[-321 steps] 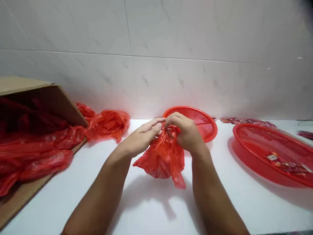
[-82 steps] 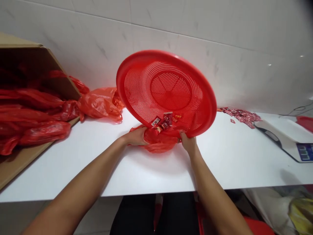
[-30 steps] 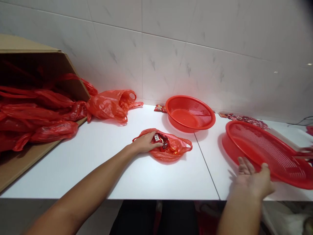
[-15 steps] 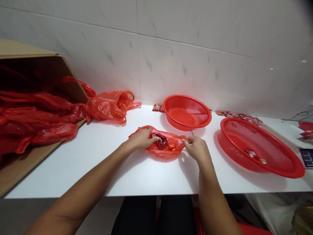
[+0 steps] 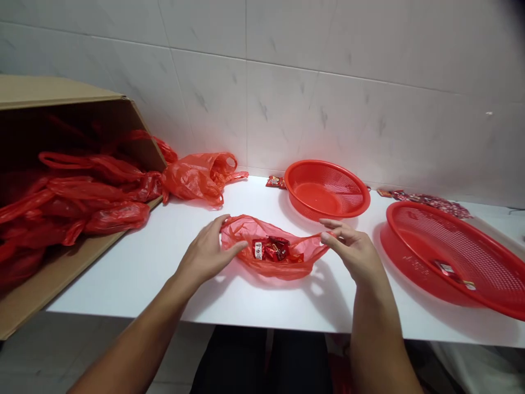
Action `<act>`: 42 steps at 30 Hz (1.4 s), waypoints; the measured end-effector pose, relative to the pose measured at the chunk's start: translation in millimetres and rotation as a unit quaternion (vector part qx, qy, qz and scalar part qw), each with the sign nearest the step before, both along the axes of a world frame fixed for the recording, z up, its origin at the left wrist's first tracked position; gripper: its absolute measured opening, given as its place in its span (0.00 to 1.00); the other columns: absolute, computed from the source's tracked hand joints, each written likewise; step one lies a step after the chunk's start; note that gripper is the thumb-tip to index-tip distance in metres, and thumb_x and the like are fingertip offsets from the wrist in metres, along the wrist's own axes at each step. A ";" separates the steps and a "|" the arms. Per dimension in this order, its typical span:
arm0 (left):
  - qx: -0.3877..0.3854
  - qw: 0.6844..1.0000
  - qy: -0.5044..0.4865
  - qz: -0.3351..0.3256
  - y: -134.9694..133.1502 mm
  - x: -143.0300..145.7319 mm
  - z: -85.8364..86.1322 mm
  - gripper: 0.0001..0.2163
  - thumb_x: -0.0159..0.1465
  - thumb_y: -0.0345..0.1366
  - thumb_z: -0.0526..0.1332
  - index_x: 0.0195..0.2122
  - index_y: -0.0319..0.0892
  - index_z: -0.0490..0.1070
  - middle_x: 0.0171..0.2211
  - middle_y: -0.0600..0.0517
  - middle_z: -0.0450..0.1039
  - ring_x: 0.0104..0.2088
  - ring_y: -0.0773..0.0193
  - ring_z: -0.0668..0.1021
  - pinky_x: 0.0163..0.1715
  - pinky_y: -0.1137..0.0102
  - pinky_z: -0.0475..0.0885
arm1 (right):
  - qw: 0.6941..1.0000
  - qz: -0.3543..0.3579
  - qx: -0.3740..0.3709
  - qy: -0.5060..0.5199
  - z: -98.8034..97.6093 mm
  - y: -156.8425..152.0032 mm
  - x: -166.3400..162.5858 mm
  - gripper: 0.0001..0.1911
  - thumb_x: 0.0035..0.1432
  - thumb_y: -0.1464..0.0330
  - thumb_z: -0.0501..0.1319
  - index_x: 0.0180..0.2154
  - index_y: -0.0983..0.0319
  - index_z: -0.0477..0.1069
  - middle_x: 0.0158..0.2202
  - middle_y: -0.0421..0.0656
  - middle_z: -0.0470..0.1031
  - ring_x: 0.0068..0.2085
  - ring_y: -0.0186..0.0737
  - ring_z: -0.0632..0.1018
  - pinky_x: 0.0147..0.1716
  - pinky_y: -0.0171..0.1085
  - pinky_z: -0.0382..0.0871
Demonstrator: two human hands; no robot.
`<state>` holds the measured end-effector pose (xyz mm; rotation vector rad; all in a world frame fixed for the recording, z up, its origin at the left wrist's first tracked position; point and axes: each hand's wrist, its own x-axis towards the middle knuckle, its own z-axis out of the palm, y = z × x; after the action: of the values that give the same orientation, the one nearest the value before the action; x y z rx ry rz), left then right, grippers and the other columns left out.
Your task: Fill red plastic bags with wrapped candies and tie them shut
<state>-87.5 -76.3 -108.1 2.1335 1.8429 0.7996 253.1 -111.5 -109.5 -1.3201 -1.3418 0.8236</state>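
Note:
A red plastic bag (image 5: 283, 269) lies on the table in front of me with its mouth spread wide. Inside it are several small wrapped snack packets (image 5: 275, 249), mostly dark red, one with a white label. My left hand (image 5: 209, 249) is at the bag's left end, thumb stretched apart from the fingers and over the opening; the fingertips touch the rim and are partly hidden. At the right end, my right hand (image 5: 350, 246) has the edge of the bag between thumb and fingers.
A cardboard box (image 5: 61, 90) on its side holds several filled red bags (image 5: 118, 216). Another red bag (image 5: 192, 178) stands by the wall. A round red basket (image 5: 328, 210) is behind my hands, a larger one (image 5: 422, 273) at right. Small packets (image 5: 275, 181) lie along the wall.
The bag's mouth is spread wider and its packets show more. My left hand has moved off the packets to the left end, thumb opening away. The view has shifted left.

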 end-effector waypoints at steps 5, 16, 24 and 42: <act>-0.037 0.999 0.021 0.001 38.8 0.9 40.8 0.07 0.60 0.39 0.61 0.35 0.45 0.76 0.31 0.51 0.79 0.33 0.54 0.80 0.32 0.64 0.70 | 0.994 0.048 0.020 0.096 31.0 19.8 -4.2 0.17 0.55 0.55 0.75 0.27 0.61 0.79 0.56 0.51 0.80 0.60 0.54 0.78 0.60 0.52 0.69; -0.022 0.994 -0.104 -0.005 58.1 -13.0 154.2 0.13 0.58 0.40 0.68 0.42 0.42 0.74 0.25 0.51 0.76 0.21 0.63 0.75 0.22 0.69 0.70 | 0.950 0.094 0.219 0.199 109.1 56.6 -32.0 0.13 0.59 0.57 0.71 0.38 0.57 0.75 0.42 0.42 0.82 0.50 0.45 0.83 0.52 0.47 0.78; -0.162 0.959 -0.207 -0.102 48.2 -40.2 173.5 0.15 0.60 0.37 0.68 0.47 0.40 0.73 0.25 0.54 0.72 0.26 0.63 0.78 0.33 0.64 0.76 | 0.938 0.206 0.171 0.220 106.2 67.0 -38.9 0.18 0.61 0.59 0.70 0.50 0.54 0.70 0.28 0.33 0.67 0.24 0.31 0.72 0.29 0.36 0.75; 0.060 0.951 -0.113 -0.280 22.7 73.0 190.0 0.12 0.67 0.39 0.65 0.50 0.46 0.81 0.39 0.50 0.84 0.41 0.57 0.85 0.42 0.63 0.81 | 0.964 0.264 0.010 -0.023 104.0 54.2 -78.4 0.23 0.72 0.50 0.55 0.37 0.62 0.76 0.20 0.34 0.58 0.21 0.30 0.60 0.22 0.33 0.57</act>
<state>-14.5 -53.6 81.8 2.3428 1.0161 0.9706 174.7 -57.3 -5.5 -0.9760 -1.7690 1.1347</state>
